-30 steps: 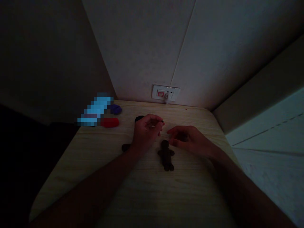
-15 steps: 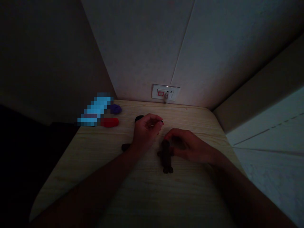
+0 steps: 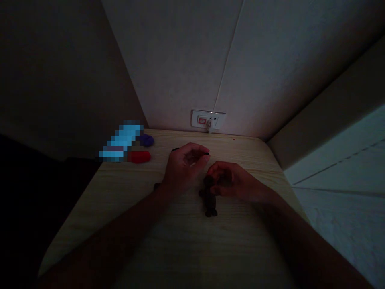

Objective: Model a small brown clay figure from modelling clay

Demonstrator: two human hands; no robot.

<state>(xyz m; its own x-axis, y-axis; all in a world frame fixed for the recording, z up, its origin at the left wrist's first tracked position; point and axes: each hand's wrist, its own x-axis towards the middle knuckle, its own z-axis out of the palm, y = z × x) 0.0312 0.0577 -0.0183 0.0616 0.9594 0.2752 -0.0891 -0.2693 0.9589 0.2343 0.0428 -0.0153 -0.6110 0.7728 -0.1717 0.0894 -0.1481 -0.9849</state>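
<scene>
A small dark brown clay-like figure, with a round head, stubby arms and two feet, lies on the wooden tabletop. My right hand is closed around its head and upper side, fingertips at the head and thumb by the shoulder. Just to the left, my left hand pinches a tiny black piece between thumb and forefinger, a little above the figure's head. Behind the left hand a black lump is mostly covered, and a dark brown piece pokes out beside that wrist.
At the back left lie a purple lump, a red lump and a bright, pixelated phone-like object. A wall socket with a plug sits above the table's back edge. A pale panel stands at the right.
My left hand has shifted slightly with the black piece, covering more of the lump behind it. My right thumb and fingers have moved in closer on the figure's head and shoulder.
</scene>
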